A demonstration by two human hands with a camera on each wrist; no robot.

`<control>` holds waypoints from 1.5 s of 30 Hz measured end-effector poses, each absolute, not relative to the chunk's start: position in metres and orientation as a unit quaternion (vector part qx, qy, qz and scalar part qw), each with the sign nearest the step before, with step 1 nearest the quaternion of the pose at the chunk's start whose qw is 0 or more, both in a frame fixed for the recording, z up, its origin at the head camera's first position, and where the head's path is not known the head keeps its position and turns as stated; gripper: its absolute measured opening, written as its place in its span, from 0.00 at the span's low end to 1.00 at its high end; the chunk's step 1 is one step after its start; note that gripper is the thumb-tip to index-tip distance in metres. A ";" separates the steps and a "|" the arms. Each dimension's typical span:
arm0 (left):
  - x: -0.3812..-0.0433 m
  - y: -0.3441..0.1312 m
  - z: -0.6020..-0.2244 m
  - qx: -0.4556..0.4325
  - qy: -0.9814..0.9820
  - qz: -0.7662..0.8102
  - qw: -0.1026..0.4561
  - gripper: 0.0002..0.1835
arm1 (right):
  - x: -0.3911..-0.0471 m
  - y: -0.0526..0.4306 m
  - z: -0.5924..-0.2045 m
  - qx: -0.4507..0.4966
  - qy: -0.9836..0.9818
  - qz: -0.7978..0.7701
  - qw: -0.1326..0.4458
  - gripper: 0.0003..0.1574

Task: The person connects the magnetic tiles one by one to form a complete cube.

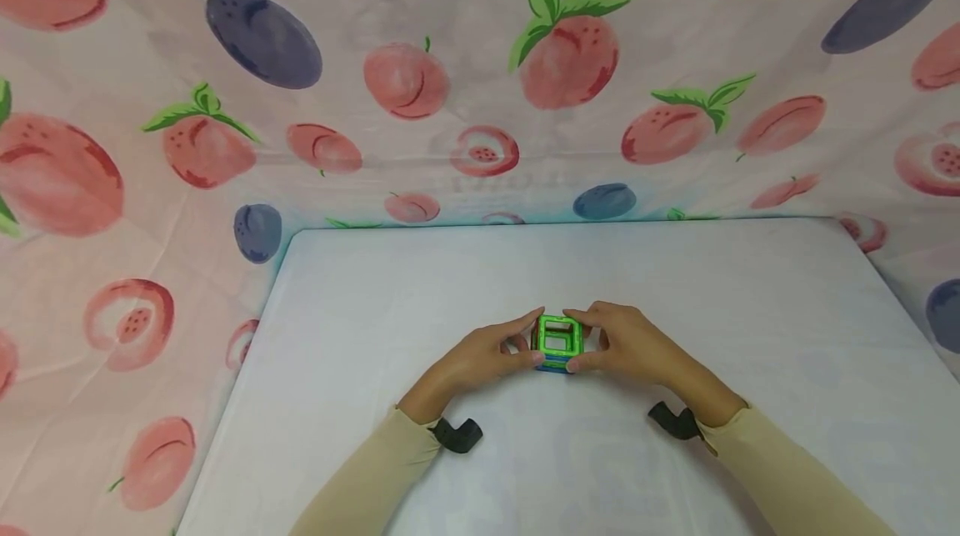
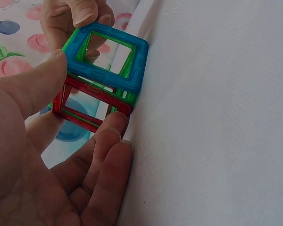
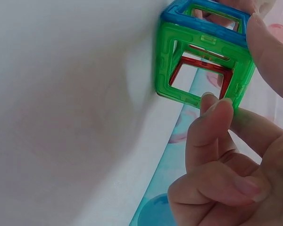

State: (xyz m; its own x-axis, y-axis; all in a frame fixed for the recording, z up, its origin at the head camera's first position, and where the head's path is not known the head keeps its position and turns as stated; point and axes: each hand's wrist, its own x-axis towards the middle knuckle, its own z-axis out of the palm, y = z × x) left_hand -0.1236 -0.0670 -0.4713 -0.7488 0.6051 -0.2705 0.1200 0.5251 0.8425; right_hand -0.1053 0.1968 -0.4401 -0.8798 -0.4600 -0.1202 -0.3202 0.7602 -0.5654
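A small cube of square magnetic tiles [image 1: 558, 355] stands on the white table between both hands. Its tiles are open frames: a blue side [image 2: 140, 66] and a red side [image 2: 89, 123] show in the left wrist view, a green side [image 3: 164, 70] in the right wrist view. On the cube's left, my left hand [image 1: 480, 359] grips it with the thumb at the near edge and a finger at the top. From the other side my right hand [image 1: 626, 344] grips it the same way, thumb low at the near corner. The cube's far side is hidden in the head view.
The white tabletop [image 1: 375, 286] spreads around the hands. A fruit-print cloth [image 1: 480, 94] hangs behind the table and along its sides. Black curved mounts [image 1: 459, 436] sit at both wrists, beside the beige sleeves [image 1: 375, 469].
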 end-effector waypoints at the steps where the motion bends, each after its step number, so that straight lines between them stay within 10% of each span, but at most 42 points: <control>1: -0.124 -0.067 -0.472 0.220 0.828 0.435 0.279 0.37 | -0.105 0.197 -0.440 -0.210 0.930 -0.274 0.128 0.49; 45: -0.123 -0.069 -0.473 0.231 0.832 0.422 0.274 0.37 | -0.097 0.193 -0.443 -0.219 0.928 -0.276 0.122 0.44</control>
State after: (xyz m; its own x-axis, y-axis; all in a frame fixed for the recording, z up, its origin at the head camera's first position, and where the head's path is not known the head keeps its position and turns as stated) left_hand -0.1225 -0.0687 -0.4734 -0.7425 0.6168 -0.2614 0.1532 0.5362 0.8301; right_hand -0.0965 0.1932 -0.4434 -0.8743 -0.4736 -0.1058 -0.3388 0.7519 -0.5656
